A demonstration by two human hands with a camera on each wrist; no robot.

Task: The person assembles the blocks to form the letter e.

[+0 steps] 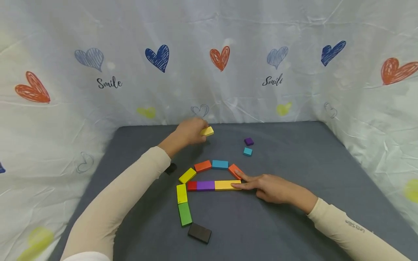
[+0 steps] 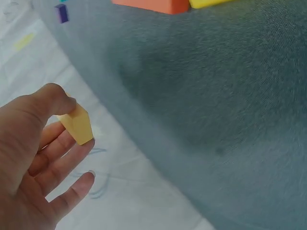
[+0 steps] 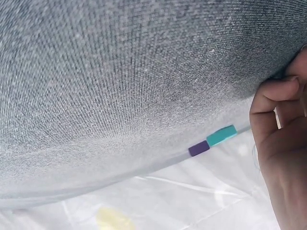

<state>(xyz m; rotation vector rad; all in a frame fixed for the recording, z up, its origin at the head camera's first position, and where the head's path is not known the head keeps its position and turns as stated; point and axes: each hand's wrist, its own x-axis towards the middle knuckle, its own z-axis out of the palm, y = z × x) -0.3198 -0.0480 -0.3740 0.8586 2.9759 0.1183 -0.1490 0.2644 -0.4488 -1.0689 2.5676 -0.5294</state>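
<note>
My left hand [image 1: 190, 131] pinches a pale yellow block [image 1: 208, 131] above the far side of the table. In the left wrist view the thumb and fingers grip this block [image 2: 79, 127]. My right hand [image 1: 269, 187] reaches in from the right with two fingers extended. One fingertip touches the end of a yellow-orange block [image 1: 223, 185], the other an orange block [image 1: 233, 169]. The yellow-orange block lies in a straight row with a purple block [image 1: 205, 186] and a red block [image 1: 192, 186]. A blue block [image 1: 220, 164] and another orange block [image 1: 203, 166] curve above that row.
The curve continues left with two yellow blocks [image 1: 187, 175], a green block [image 1: 185, 214] and a black block [image 1: 200, 232]. A small purple block [image 1: 249, 141] and a small teal block [image 1: 248, 151] lie farther back. Another black piece [image 1: 171, 168] is partly behind the left sleeve.
</note>
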